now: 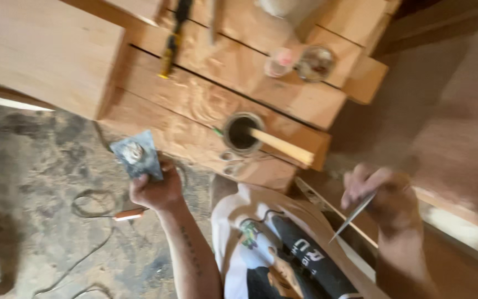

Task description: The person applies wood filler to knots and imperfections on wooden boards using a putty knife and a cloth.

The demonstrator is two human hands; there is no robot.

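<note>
My left hand [153,191] grips a flat grey metal scraper blade [136,155] with a dab of pale filler on it, held up over the floor beside the wooden bench. My right hand [380,191] holds a thin metal putty knife [352,216] whose blade points down and to the left, close to a large reddish-brown wooden panel [455,127]. Between my hands, on the bench, stands an open round tin [242,133] with a wooden stick [280,145] resting in it.
The plywood bench [206,94] also carries a yellow-and-black tool [172,39], a small pink-topped container [279,61] and a round jar lid [315,62]. A large wooden box [40,50] sits at the left. Cables [92,207] lie on the dusty floor.
</note>
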